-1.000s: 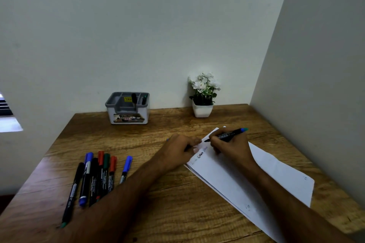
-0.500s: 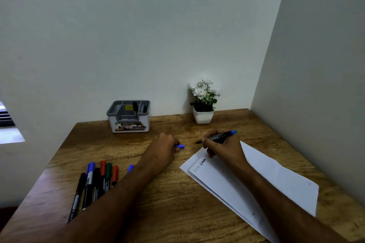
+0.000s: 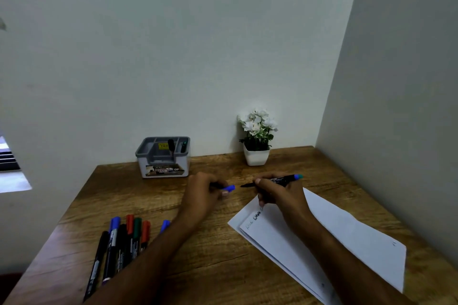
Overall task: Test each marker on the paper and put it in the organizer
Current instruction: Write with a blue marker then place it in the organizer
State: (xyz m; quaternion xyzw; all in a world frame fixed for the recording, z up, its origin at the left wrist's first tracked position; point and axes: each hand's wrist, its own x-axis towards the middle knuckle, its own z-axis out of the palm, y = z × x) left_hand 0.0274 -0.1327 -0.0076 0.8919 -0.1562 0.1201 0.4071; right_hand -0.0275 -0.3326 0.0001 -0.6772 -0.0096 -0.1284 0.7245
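My right hand (image 3: 280,195) grips an uncapped black marker (image 3: 280,180) with a blue end, its tip pointing left just above the desk. My left hand (image 3: 203,193) pinches the blue cap (image 3: 229,188), a short gap from the tip. The white paper (image 3: 334,235) lies under my right forearm, with scribbles near its top-left corner. Against the back wall stands the grey and white organizer (image 3: 163,157) with two markers upright in it. Several capped markers (image 3: 121,242) lie in a row at the front left.
A small white pot with white flowers (image 3: 256,141) stands at the back of the wooden desk (image 3: 148,205), right of the organizer. A wall closes the desk's right side. A window shows at the far left.
My right hand has lifted the marker off the paper and turned its tip left. My left hand has left the paper's edge and now holds the blue cap facing the tip.
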